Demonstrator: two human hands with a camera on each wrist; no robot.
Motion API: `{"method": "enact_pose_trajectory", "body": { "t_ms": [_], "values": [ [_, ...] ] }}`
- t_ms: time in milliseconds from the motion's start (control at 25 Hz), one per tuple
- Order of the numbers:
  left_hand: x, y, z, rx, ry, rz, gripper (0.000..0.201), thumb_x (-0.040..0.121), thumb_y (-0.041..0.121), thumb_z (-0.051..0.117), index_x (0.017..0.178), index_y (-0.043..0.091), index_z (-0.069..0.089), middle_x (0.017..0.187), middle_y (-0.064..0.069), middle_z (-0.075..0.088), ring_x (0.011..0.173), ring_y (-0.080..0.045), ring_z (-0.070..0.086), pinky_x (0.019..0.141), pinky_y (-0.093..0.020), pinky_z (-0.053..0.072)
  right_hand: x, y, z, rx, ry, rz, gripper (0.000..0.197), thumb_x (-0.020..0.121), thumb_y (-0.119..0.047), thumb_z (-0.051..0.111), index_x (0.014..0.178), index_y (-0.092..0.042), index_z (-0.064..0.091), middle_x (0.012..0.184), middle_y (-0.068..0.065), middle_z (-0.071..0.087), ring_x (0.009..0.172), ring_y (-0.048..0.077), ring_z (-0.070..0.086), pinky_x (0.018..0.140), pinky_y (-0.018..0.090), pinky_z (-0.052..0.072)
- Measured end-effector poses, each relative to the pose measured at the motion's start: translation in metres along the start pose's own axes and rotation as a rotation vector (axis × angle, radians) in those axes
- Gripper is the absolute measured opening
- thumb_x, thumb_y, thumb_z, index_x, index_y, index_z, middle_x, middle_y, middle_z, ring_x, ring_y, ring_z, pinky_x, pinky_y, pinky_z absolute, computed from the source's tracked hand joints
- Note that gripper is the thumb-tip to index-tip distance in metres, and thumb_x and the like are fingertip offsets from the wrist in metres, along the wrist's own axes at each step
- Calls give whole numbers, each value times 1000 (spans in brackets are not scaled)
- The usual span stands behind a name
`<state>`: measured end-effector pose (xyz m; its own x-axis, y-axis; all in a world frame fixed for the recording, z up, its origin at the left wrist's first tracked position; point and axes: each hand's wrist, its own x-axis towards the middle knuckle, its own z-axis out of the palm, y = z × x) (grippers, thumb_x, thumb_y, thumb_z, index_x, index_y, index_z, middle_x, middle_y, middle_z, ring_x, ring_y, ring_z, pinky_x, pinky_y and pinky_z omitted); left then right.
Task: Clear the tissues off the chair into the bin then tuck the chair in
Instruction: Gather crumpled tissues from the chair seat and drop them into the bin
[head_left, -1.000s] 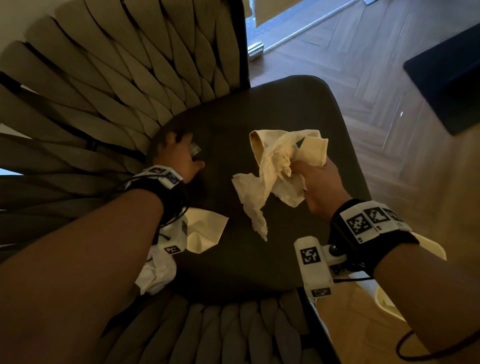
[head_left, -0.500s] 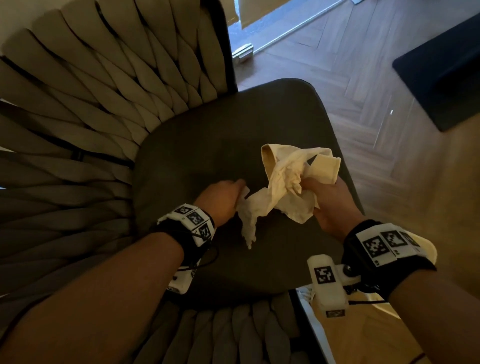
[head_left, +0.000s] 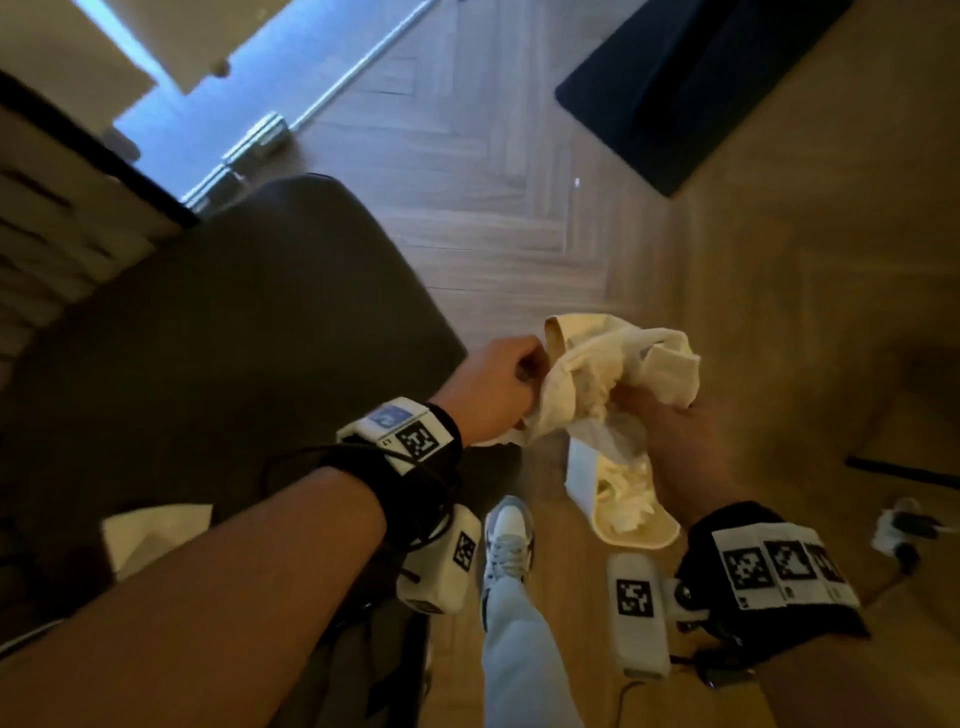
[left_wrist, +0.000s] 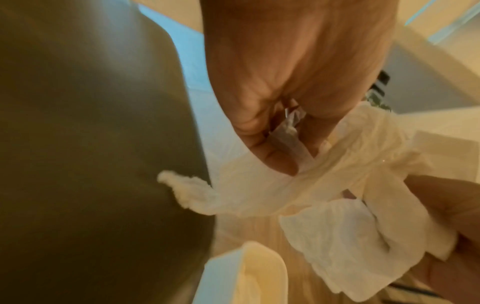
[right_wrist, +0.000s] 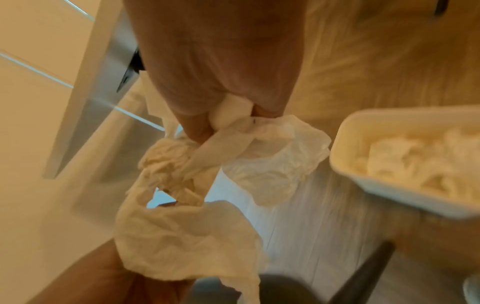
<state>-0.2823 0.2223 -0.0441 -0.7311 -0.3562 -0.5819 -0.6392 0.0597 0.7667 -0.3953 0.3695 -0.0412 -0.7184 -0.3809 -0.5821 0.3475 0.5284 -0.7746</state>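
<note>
A crumpled bunch of cream tissues (head_left: 613, 374) hangs past the right edge of the dark chair seat (head_left: 234, 338), above the white bin (head_left: 582, 478) on the floor. My right hand (head_left: 639, 400) grips the bunch from the right. My left hand (head_left: 524, 374) pinches its left end, together with a small clear scrap (left_wrist: 292, 121). In the right wrist view the tissues (right_wrist: 187, 226) trail from my right hand (right_wrist: 221, 121), beside the bin (right_wrist: 363, 185), which holds several tissues. One flat tissue (head_left: 156, 535) lies on the seat near my left forearm.
My shoe (head_left: 509, 540) and trouser leg stand between the chair and the bin. A dark mat (head_left: 691, 88) lies on the wooden floor at the back right. The chair's woven backrest (head_left: 62, 208) is at the left. A white plug and cable (head_left: 904, 530) lie at the right.
Both hands have carried the tissue bunch to the right, off the chair seat and over the bin. The head view has swung right, so the bin and floor now show.
</note>
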Motion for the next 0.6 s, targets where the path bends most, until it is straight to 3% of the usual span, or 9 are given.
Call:
{"method": "enact_pose_trajectory", "body": {
  "t_ms": [120,200,360,400,480,600],
  "values": [
    [41,23,82,-35,-80,-18,12,89,-2,48,94,-1,59,84,-19,65,68,-30,67,58,-33,60,17,29,-70,-6,123,4,19,77,-10,70,88,-25,65,87,2,69,81,15,67,72,35,54],
    [67,29,137,15,-157,-42,14,86,-3,48,91,3,59,80,-15,65,63,-27,66,50,-27,57,26,54,-111,14,211,46,26,76,-6,70,95,-22,63,88,-3,67,82,13,66,68,30,52],
    [113,12,216,58,-254,-131,17,85,-1,46,95,3,60,82,-13,65,71,-31,69,50,-28,53,55,129,-154,26,374,217,37,66,-13,72,101,-22,65,93,1,69,91,26,66,79,43,55],
    [123,3,229,85,-235,-153,17,86,2,46,95,4,60,81,-12,65,72,-31,68,49,-27,51,62,149,-154,36,401,271,36,67,-12,71,100,-21,62,90,-1,67,92,26,64,78,41,52],
    [145,-21,250,125,-146,-213,16,87,9,48,95,9,62,82,-9,65,79,-30,66,60,-31,52,78,181,-143,54,429,357,36,70,-8,69,101,-22,59,89,-1,62,92,27,60,78,38,48],
    [177,-60,272,129,36,-346,14,89,17,53,98,12,62,94,-7,65,88,-27,61,75,-32,48,102,227,-114,116,389,436,31,70,-9,67,92,-27,55,95,6,64,91,33,63,81,45,53]
  ]
}}
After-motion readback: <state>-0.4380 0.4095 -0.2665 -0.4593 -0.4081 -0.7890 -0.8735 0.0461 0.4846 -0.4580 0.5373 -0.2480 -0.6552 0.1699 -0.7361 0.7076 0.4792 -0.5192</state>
